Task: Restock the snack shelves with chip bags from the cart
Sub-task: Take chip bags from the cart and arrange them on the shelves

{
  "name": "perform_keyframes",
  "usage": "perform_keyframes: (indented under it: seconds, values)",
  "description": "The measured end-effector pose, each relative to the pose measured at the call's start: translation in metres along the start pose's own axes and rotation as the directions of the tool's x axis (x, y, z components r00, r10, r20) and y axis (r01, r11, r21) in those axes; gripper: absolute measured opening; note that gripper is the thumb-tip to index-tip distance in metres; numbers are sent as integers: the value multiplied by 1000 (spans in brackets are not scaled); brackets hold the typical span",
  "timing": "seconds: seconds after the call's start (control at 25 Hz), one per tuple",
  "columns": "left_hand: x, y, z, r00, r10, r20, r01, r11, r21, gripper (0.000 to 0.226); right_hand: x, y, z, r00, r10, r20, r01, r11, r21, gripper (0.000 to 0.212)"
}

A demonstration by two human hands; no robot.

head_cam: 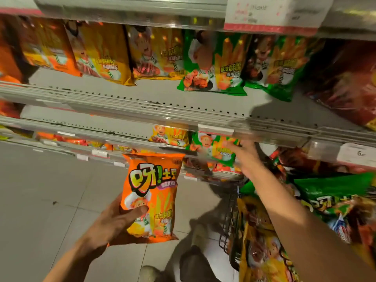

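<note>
Nearest the camera, at the bottom edge, I see my legs and a shoe over the pale grey tiled floor (36, 190). My left hand (114, 220) grips an orange foil chip bag (152, 196) upright by its lower left corner, thumb curled across the front, held in the air below the shelves. To the right, the dark wire cart (230, 220) is heaped with yellow and green chip bags (262, 251), cut off by the frame's edge. My right hand (242, 155) reaches past the cart to a green chip bag (213, 149) on the lower shelf; the hand is blurred, so I cannot tell whether the fingers pinch the bag or only touch it. Beyond, the grey perforated metal shelf (142, 94) carries a row of orange, yellow and green bags (158, 55) leaning at its back, with bare metal in front. A white price card with a red strip (272, 15) hangs from the shelf above, its writing too smeared to read. Red bags at far right are blurred.
</note>
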State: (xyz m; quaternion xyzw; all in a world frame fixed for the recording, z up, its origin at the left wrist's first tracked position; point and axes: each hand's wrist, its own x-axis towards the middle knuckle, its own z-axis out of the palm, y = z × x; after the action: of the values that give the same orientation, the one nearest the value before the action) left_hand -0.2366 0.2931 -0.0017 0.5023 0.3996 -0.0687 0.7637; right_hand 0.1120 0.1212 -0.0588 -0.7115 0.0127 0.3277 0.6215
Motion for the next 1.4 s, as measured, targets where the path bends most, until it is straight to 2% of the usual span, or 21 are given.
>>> perform_keyframes:
  seconds: [0.08, 0.12, 0.16, 0.24, 0.36, 0.56, 0.72, 0.8, 0.88, 1.0, 1.12, 1.2, 1.28, 1.32, 1.4]
  values:
    - [-2, 5, 5, 1000, 8, 19, -7, 1000, -19, 65, 20, -14, 6, 996, 71, -62, -73, 997, -19, 20]
    - [-4, 8, 7, 1000, 16, 18, -16, 1000, -20, 67, 29, -15, 6, 989, 128, -72, -131, 991, -36, 17]
    - [-6, 11, 9, 1000, 26, 7, -26, 1000, -17, 70, 34, -11, 6, 986, 150, -73, -155, 986, -64, 25]
    - [-10, 17, 12, 999, 45, -22, -45, 999, -6, 75, 38, -2, 7, 996, 71, -60, -80, 983, -163, 43]
    - [-12, 20, 10, 998, 53, -38, -53, 999, -5, 76, 34, 11, 11, 998, -56, -28, 44, 944, -328, 45]
    - [-10, 23, 5, 995, 75, -63, -78, 996, -43, 53, 33, 10, 11, 987, -149, -59, 105, 876, -470, 42]
    - [1, 29, 0, 993, 68, -96, -77, 992, -98, 33, 31, 5, 5, 991, -132, -37, 89, 826, -556, 44]
    - [7, 28, -7, 993, 73, -97, -87, 985, -147, 31, 25, 6, 2, 990, -106, -89, 39, 830, -557, 46]
    - [12, 27, -16, 992, 72, -101, -91, 976, -195, 40, 17, 11, 1, 977, -82, -197, -38, 840, -541, 51]
    - [20, 21, -33, 992, 84, -92, -104, 965, -240, 52, 3, 24, 5, 928, -144, -343, -43, 873, -486, 51]
    - [29, 17, -59, 989, 74, -124, -102, 967, -235, 56, -24, 37, 28, 882, -230, -412, 45, 910, -411, 51]
    - [41, 14, -80, 991, 55, -123, -84, 967, -240, 53, -45, 45, 51, 876, -265, -403, 67, 894, -443, 55]
    - [57, 13, -113, 990, 70, -118, -95, 973, -213, 56, -66, 54, 82, 872, -311, -378, 88, 859, -504, 50]
    - [67, 15, -130, 990, 108, -90, -123, 975, -183, 58, -77, 57, 100, 878, -328, -350, 97, 836, -541, 44]
    - [87, 22, -162, 978, 197, 73, -184, 970, -157, 54, -88, 61, 142, 886, -368, -283, 121, 772, -624, 34]
